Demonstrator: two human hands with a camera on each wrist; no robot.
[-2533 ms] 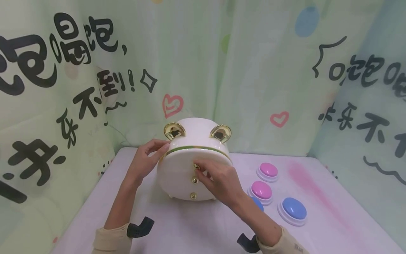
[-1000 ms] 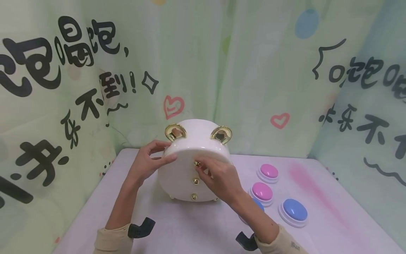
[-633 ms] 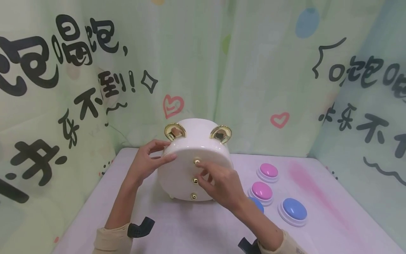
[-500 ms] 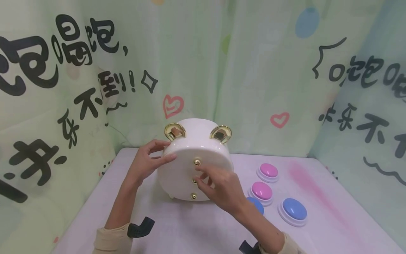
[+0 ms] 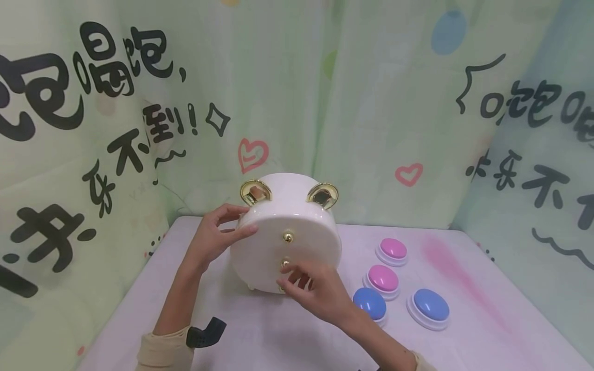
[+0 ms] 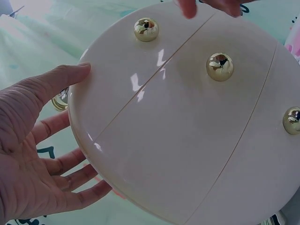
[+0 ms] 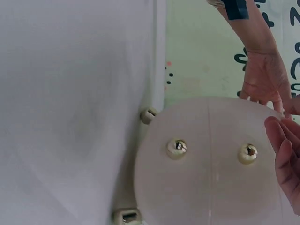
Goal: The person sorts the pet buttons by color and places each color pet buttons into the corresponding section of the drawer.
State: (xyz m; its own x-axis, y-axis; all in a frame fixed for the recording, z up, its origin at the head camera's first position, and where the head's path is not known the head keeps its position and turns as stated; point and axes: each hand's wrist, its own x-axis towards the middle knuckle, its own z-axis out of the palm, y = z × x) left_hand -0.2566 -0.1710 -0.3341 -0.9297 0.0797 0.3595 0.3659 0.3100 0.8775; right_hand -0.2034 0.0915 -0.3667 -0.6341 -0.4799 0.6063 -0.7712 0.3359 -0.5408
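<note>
Head: white box (image 5: 303, 228) is standing on bench (image 5: 260, 332); right hand (image 5: 316, 289) is holding nothing, fingers loosely bent; left wrist: left hand (image 6: 33, 161) is gripping its edge (image 6: 108, 169); box looking stiff, likely slippery; right wrist: gold knob (image 7: 248, 153) is probably offering purchase

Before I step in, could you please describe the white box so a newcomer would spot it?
Find the pale table. On it, the white box stands left of the pink and blue buttons; it alone is tall, with two gold ears.
</note>
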